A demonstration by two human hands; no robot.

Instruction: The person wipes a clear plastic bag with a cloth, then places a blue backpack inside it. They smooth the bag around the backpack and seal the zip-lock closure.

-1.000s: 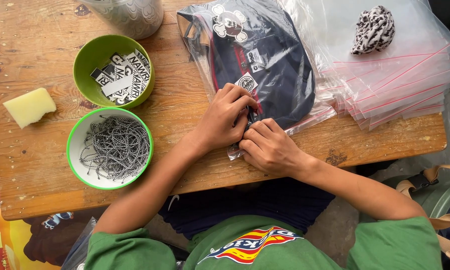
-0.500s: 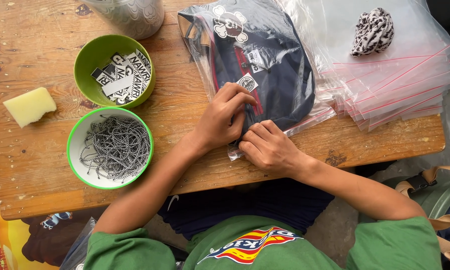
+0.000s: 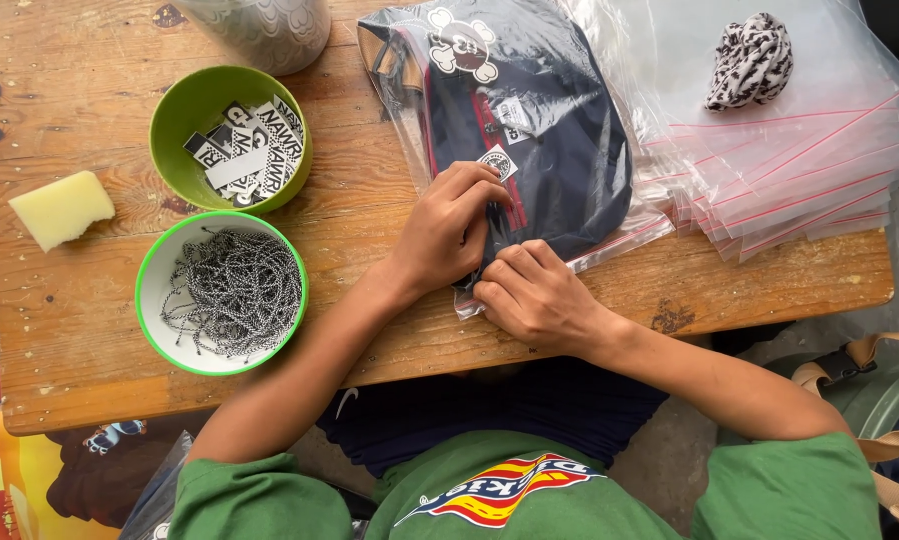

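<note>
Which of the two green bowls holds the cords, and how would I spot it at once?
On the wooden table, look to the left of the hands, where two green bowls sit one behind the other. The nearer bowl is it: white inside and filled with speckled black-and-white cords, whereas the farther bowl holds printed tags.

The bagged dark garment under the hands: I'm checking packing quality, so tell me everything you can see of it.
The bagged dark garment is a folded navy fabric piece with red trim, a white cartoon skull print near its far end and small white tags. It sits inside a clear plastic bag, lying flat on the wooden table, partly overlapping the stack of empty clear bags. The left hand and right hand both press on the bag's near edge.
</note>
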